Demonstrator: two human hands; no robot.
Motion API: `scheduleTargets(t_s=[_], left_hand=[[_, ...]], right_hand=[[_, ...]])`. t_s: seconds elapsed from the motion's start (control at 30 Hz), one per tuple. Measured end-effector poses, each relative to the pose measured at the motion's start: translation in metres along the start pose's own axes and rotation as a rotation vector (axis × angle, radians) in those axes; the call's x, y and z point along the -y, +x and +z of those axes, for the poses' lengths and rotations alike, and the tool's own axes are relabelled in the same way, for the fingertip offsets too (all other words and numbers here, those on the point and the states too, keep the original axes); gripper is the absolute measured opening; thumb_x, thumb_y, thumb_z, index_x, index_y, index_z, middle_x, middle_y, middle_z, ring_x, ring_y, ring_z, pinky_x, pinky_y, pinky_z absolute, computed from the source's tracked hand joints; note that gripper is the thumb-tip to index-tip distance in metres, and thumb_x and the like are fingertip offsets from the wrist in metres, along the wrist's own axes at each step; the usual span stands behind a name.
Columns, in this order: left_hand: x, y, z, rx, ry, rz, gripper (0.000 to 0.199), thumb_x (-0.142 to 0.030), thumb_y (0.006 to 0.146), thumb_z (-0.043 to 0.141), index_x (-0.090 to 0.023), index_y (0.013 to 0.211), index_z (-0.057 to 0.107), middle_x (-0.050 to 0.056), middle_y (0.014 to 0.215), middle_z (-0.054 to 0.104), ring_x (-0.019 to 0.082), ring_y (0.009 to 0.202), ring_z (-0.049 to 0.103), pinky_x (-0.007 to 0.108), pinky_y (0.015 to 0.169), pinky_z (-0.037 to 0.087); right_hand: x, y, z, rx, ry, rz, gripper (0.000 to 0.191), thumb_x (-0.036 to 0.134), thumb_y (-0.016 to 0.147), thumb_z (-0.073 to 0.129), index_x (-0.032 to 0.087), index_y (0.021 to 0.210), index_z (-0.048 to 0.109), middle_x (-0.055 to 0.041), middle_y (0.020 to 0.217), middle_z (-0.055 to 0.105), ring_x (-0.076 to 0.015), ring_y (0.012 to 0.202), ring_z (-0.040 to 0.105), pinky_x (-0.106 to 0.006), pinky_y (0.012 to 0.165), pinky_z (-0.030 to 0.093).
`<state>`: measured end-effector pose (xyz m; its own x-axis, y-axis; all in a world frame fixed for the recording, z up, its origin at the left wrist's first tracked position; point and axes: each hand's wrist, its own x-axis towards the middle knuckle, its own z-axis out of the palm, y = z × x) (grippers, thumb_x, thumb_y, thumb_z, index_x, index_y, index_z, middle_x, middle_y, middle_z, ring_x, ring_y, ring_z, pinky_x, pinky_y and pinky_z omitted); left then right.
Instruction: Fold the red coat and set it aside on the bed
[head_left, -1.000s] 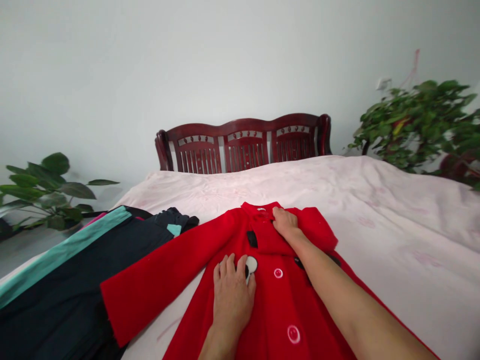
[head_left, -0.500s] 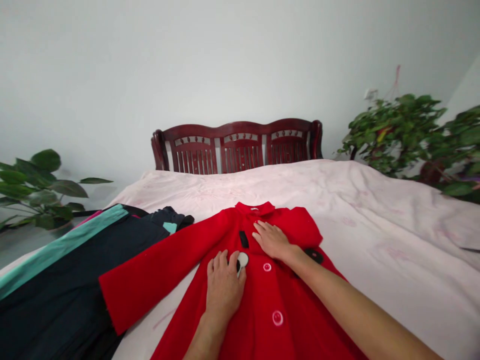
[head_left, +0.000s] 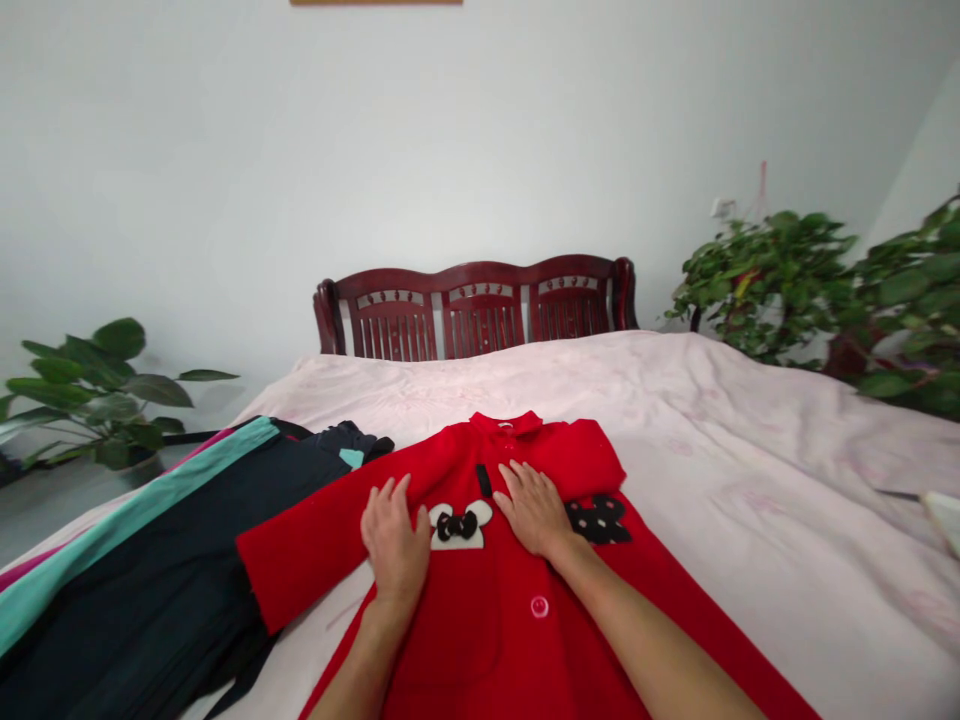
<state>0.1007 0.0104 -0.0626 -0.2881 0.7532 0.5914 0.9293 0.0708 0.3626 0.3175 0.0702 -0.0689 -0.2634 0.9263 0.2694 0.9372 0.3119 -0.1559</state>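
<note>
A red wool coat (head_left: 450, 640) lies flat on the bed, collar away from me, with its left-hand sleeve spread out. My left hand (head_left: 394, 535) rests palm down on the chest, beside a white appliqué patch with a black bow (head_left: 459, 525). My right hand (head_left: 534, 510) lies flat on the coat just right of that patch, near a black polka-dot patch (head_left: 598, 520). Neither hand holds anything. A pink button (head_left: 539, 606) shows below my right hand.
The bed's pale pink cover (head_left: 750, 440) spreads under the coat. A dark garment with a teal stripe (head_left: 150, 560) lies against the coat's sleeve at left. A dark red wooden headboard (head_left: 476, 310) stands behind, with leafy potted plants (head_left: 765, 280) on both sides.
My left hand has slid left off the white patch, uncovering the bow. My right hand has moved slightly down the coat. The view has tilted upward a little.
</note>
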Motion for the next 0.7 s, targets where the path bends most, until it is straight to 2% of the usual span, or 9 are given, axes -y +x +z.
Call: scheduleTargets(t_s=[0.1, 0.17, 0.23, 0.3, 0.37, 0.43, 0.53, 0.63, 0.7], left_hand=[[0.039, 0.012, -0.039, -0.169, 0.151, -0.097, 0.049, -0.032, 0.094, 0.041, -0.012, 0.139, 0.046, 0.019, 0.147, 0.042, 0.036, 0.144, 0.028, 0.053, 0.114, 0.028], [0.067, 0.017, -0.062, -0.185, 0.247, -0.194, 0.056, -0.039, 0.092, 0.043, -0.011, 0.140, 0.044, 0.023, 0.146, 0.041, 0.038, 0.139, 0.036, 0.053, 0.109, 0.036], [0.093, 0.020, -0.079, -0.077, 0.299, -0.280, 0.067, -0.047, 0.089, 0.043, -0.008, 0.143, 0.039, 0.026, 0.142, 0.044, 0.041, 0.128, 0.048, 0.051, 0.099, 0.044], [0.114, 0.023, -0.090, 0.087, 0.344, -0.328, 0.075, -0.055, 0.086, 0.042, -0.008, 0.145, 0.036, 0.025, 0.135, 0.050, 0.043, 0.118, 0.054, 0.050, 0.092, 0.047], [0.130, 0.027, -0.096, 0.236, 0.376, -0.345, 0.078, -0.063, 0.082, 0.043, -0.013, 0.143, 0.042, 0.022, 0.131, 0.054, 0.045, 0.115, 0.055, 0.051, 0.091, 0.046], [0.143, 0.034, -0.100, 0.332, 0.367, -0.354, 0.077, -0.069, 0.075, 0.047, -0.019, 0.133, 0.054, 0.021, 0.128, 0.055, 0.047, 0.115, 0.053, 0.053, 0.091, 0.044], [0.158, 0.048, -0.105, 0.398, 0.245, -0.315, 0.058, -0.063, 0.067, 0.056, -0.021, 0.107, 0.066, 0.017, 0.113, 0.062, 0.047, 0.111, 0.055, 0.054, 0.090, 0.043], [0.167, 0.067, -0.112, 0.446, 0.071, -0.278, 0.032, -0.051, 0.067, 0.059, -0.022, 0.080, 0.064, 0.008, 0.079, 0.068, 0.035, 0.085, 0.065, 0.045, 0.079, 0.047], [0.167, 0.084, -0.120, 0.456, -0.033, -0.290, 0.023, -0.046, 0.067, 0.059, -0.023, 0.067, 0.060, 0.003, 0.062, 0.066, 0.029, 0.068, 0.064, 0.039, 0.068, 0.048]], right_hand=[[0.002, -0.001, 0.000, -0.019, 0.013, 0.006, 0.061, 0.051, 0.100, 0.027, 0.017, 0.149, 0.038, -0.0123, 0.156, 0.037, -0.0283, 0.144, 0.031, -0.047, 0.116, 0.022], [0.003, -0.002, -0.001, -0.030, 0.021, 0.012, 0.061, 0.050, 0.100, 0.027, 0.016, 0.149, 0.040, -0.0126, 0.155, 0.038, -0.0289, 0.143, 0.032, -0.047, 0.116, 0.022], [0.005, -0.004, -0.001, -0.038, 0.027, 0.020, 0.060, 0.049, 0.100, 0.029, 0.016, 0.148, 0.041, -0.0129, 0.155, 0.038, -0.0298, 0.142, 0.032, -0.048, 0.116, 0.022], [0.006, -0.004, -0.002, -0.044, 0.033, 0.026, 0.060, 0.048, 0.100, 0.030, 0.015, 0.148, 0.041, -0.0130, 0.154, 0.039, -0.0303, 0.142, 0.033, -0.047, 0.116, 0.023], [0.006, -0.004, -0.003, -0.049, 0.038, 0.031, 0.059, 0.048, 0.100, 0.031, 0.015, 0.148, 0.042, -0.0128, 0.154, 0.040, -0.0303, 0.141, 0.034, -0.047, 0.115, 0.023], [0.006, -0.004, -0.004, -0.054, 0.044, 0.032, 0.058, 0.048, 0.100, 0.031, 0.016, 0.147, 0.043, -0.0123, 0.154, 0.040, -0.0300, 0.141, 0.035, -0.046, 0.115, 0.024], [0.006, -0.004, -0.003, -0.067, 0.058, 0.033, 0.057, 0.047, 0.100, 0.031, 0.017, 0.146, 0.044, -0.0122, 0.153, 0.041, -0.0295, 0.141, 0.035, -0.046, 0.115, 0.024], [0.005, -0.004, -0.001, -0.087, 0.085, 0.032, 0.057, 0.047, 0.099, 0.034, 0.016, 0.145, 0.045, -0.0129, 0.152, 0.042, -0.0301, 0.140, 0.036, -0.046, 0.115, 0.023], [0.004, -0.004, 0.002, -0.104, 0.114, 0.031, 0.056, 0.046, 0.098, 0.036, 0.016, 0.144, 0.046, -0.0135, 0.151, 0.043, -0.0310, 0.140, 0.036, -0.047, 0.115, 0.023]])
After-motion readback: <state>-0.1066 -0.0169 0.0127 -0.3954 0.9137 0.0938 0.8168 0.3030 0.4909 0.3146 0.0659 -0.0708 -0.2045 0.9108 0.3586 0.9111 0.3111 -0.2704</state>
